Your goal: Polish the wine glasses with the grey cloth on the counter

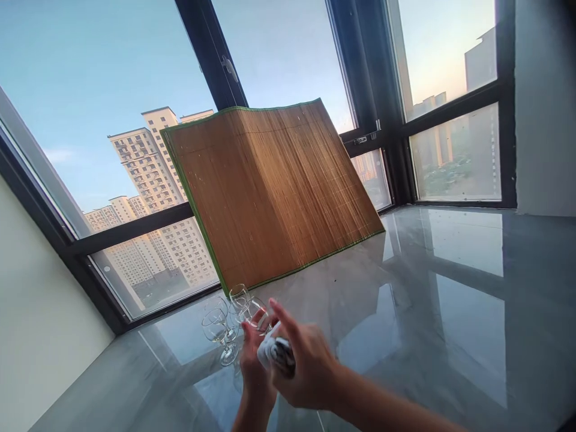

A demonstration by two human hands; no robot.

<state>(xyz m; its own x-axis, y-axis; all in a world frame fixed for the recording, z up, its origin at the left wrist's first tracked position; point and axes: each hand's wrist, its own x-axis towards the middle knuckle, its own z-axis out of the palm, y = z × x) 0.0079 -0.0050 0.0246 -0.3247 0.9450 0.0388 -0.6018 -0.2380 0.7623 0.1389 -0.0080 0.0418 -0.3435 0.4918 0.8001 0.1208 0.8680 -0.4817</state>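
Observation:
Close together, my hands are low in the middle of the head view. My left hand (255, 367) is closed around a clear stemmed glass (257, 313), tilted, its lower part hidden by the hands. My right hand (310, 365) grips a bunched white and grey cloth (273, 353) against the glass, its index finger stretched upward. Just left of my hands, several more stemmed glasses stand on the glossy grey surface, among them a near one (215, 326) and a farther one (239, 294); their outlines overlap.
A brown bamboo mat (279, 186) with green edging leans upright against the dark window frame (216, 54) behind the glasses. The shiny grey surface (405, 336) reflects the windows. White walls (40, 312) bound it at left and right.

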